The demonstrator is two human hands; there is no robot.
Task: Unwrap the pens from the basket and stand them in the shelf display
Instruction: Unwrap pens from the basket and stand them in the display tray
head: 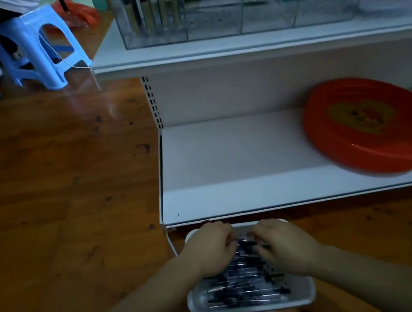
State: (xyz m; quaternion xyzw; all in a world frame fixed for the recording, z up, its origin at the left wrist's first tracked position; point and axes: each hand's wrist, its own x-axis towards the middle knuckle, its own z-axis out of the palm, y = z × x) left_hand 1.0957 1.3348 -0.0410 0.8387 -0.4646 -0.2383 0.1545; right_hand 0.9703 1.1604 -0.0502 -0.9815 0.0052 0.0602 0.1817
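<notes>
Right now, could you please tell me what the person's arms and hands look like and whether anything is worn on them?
Both forearms are bare, with no sleeves in view. The left hand and right hand wear no gloves; no watch, bracelet or ring shows, though the picture is dim.

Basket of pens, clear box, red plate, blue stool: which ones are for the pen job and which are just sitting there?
For the job:
- white basket on the floor
- wrapped pens in it
- left hand and right hand over the basket
- clear display on the upper shelf, with standing pens

Just sitting there:
- red plate on the lower shelf
- blue stool
- red bag
</notes>
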